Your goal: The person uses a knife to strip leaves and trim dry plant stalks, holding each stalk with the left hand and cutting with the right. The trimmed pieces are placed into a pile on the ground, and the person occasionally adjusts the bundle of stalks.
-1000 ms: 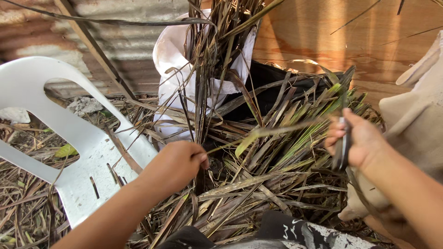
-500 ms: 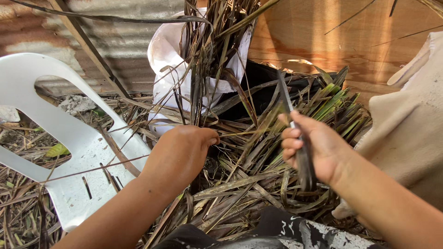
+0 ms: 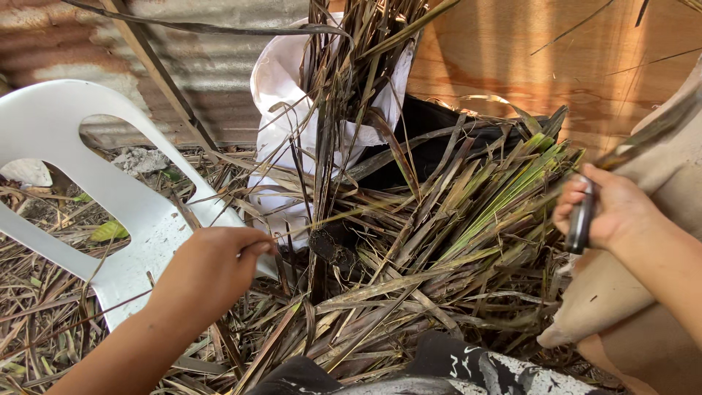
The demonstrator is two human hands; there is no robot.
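A long dry leaf strip (image 3: 329, 219) runs out from the left hand (image 3: 212, 274), whose grip is pinched shut on the strip's near end between thumb and forefinger. From that pinch the strip stretches away to the right, thin and pale, into the heap of leaves (image 3: 453, 234), a tangle of brown dry blades with a sheaf of greener ones lying beyond and to the right of the grip.

The right hand (image 3: 610, 208) is well apart from the left, out past the green blades, its fingers curled tight around a dark knife handle (image 3: 581, 219). A long dark blade or leaf rises from above this grip toward the upper right; which of the two it is cannot be told.

Beyond the left grip a white sack (image 3: 281, 95) stands stuffed with upright dry stalks. Just left of that hand, touching the litter on the ground, lies an overturned white plastic chair (image 3: 88, 153). Under and behind the right grip sits a tan sack (image 3: 607, 307). Corrugated metal sheeting (image 3: 183, 44) and a plywood board (image 3: 526, 58) close off the back.
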